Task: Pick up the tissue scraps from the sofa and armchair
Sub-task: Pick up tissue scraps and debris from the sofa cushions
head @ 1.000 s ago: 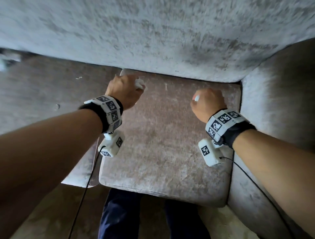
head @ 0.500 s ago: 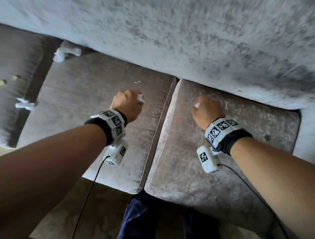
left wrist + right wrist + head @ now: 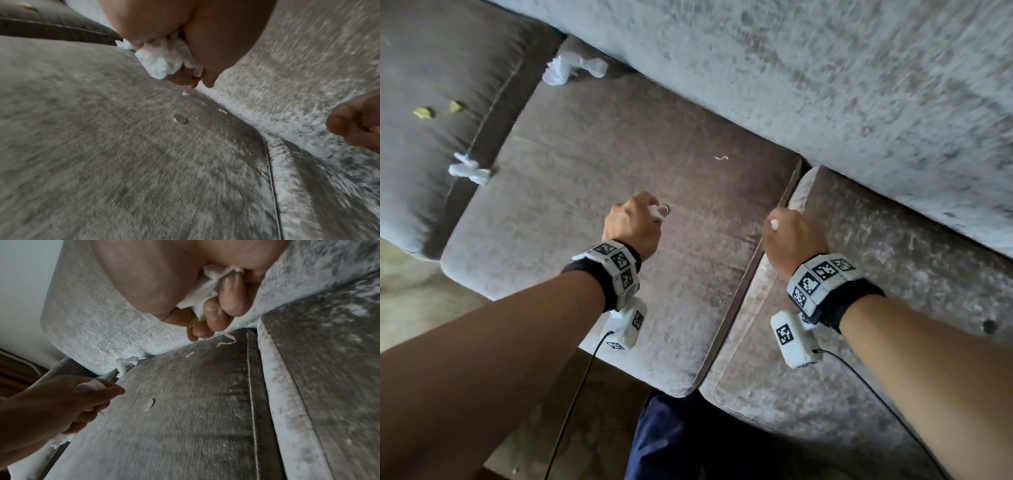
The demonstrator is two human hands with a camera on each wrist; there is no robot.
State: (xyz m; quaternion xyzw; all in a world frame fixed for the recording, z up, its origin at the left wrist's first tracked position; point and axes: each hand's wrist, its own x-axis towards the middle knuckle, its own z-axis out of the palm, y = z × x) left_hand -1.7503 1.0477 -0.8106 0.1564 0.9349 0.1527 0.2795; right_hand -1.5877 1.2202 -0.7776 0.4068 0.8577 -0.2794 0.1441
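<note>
My left hand [image 3: 635,222] hovers over the middle sofa cushion [image 3: 592,192], fingers curled round a wad of white tissue [image 3: 162,60]. My right hand [image 3: 789,236] is fisted above the seam between two cushions and grips another tissue scrap [image 3: 203,290]. A crumpled tissue [image 3: 571,68] lies at the back corner of the cushion, against the backrest. Another scrap [image 3: 467,169] sits in the gap at the left. A thin white shred [image 3: 720,157] lies on the cushion ahead of my left hand.
A coin [image 3: 665,209] lies on the cushion just past my left knuckles. Two yellowish bits [image 3: 424,112] rest on the left seat. The grey backrest [image 3: 825,85] fills the far side. My legs [image 3: 681,442] stand at the sofa's front edge.
The view has swung left along the sofa, bringing the left cushion and its tissue scraps into sight. Both hands moved left with it, still gripping their tissue.
</note>
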